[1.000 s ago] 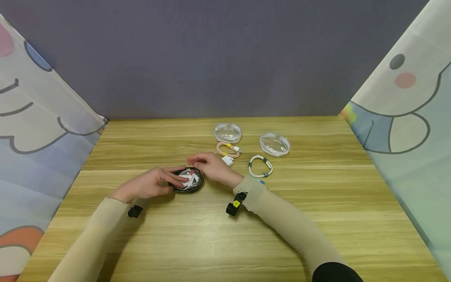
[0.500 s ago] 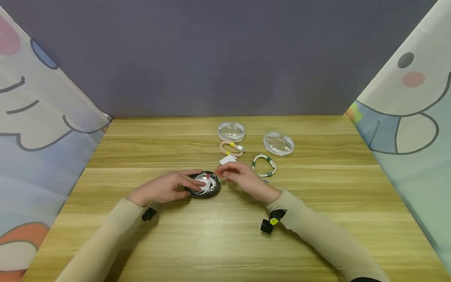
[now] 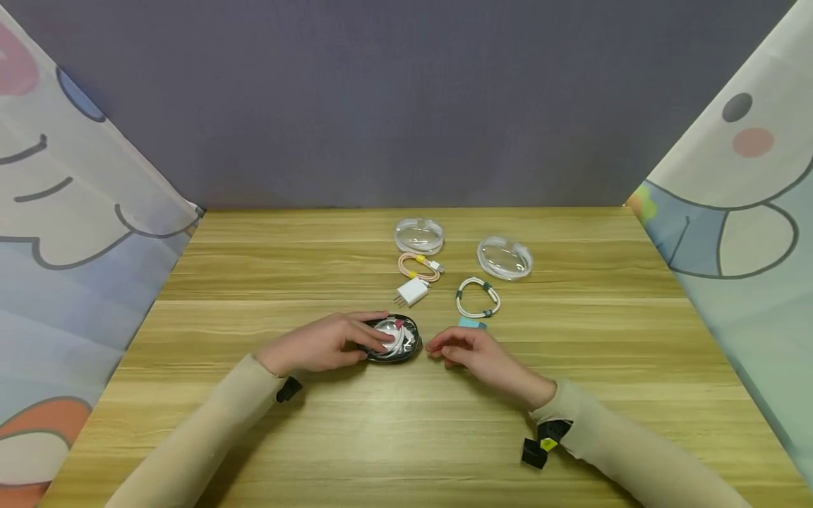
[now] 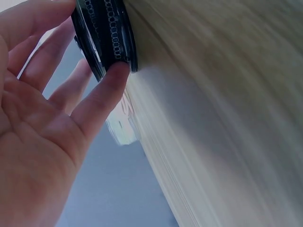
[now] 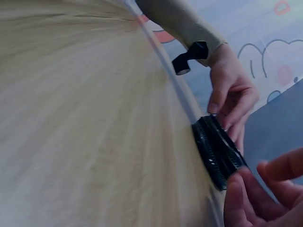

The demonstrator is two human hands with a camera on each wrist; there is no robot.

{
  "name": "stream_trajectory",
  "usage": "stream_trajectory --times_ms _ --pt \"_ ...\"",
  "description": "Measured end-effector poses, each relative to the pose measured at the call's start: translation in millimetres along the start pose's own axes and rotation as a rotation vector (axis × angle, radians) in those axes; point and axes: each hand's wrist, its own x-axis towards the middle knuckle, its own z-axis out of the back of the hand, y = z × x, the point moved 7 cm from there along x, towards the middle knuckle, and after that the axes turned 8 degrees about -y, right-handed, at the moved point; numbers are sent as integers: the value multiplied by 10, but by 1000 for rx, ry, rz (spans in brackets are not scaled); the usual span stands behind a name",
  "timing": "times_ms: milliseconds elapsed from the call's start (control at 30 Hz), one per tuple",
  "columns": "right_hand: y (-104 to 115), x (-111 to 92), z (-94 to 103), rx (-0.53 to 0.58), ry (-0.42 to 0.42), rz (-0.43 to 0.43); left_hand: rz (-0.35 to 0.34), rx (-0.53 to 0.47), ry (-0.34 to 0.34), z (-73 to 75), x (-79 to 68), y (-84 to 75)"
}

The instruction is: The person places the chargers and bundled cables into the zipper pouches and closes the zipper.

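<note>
A round clear pouch [image 3: 409,351] with a black zippered rim lies on the table in the head view; a coiled white cable [image 3: 401,344] shows inside. My left hand [image 3: 327,343] holds the pouch from the left, with fingers over its top and the thumb at the near edge. In the left wrist view two rows of zipper teeth [image 4: 113,28] run along the pouch's side. On the right, my right hand [image 3: 483,358] pinches at the zippered rim, its fingertips bunched; the zipper pull is hidden by them. The right wrist view shows those fingertips at the pouch's end.
Behind the pouch lie a white charger [image 3: 414,291], a pink cable [image 3: 416,268] and a white cable loop [image 3: 478,296]. Two clear round cases [image 3: 419,236] stand farther back. A light-blue item [image 3: 471,323] sits beyond my right hand. A grey panel [image 3: 406,106] bounds the table's back.
The pouch and my left hand have shifted right and a little nearer. My right hand has come round the rim from the far side to the right side, uncovering the charger.
</note>
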Motion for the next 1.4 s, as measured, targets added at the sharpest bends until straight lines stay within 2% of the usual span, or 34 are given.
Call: stream_trajectory --times_ms 200,533,867,1200,1333,1400 --pt "-55 8 44 -43 -55 15 -11 -3 3 -30 36 -44" --pt "31 207 6 -232 -58 144 -34 2 15 -81 87 -90" --pt "55 386 -16 -299 -77 153 -18 24 22 -82 104 -110" --pt "111 484 -28 -492 -153 217 -38 16 24 -84 105 -132" --pt "154 483 -52 -589 -150 256 -26 30 30 -86 97 -113" --pt "181 485 -67 -646 -145 278 -44 60 29 -82 94 -118"
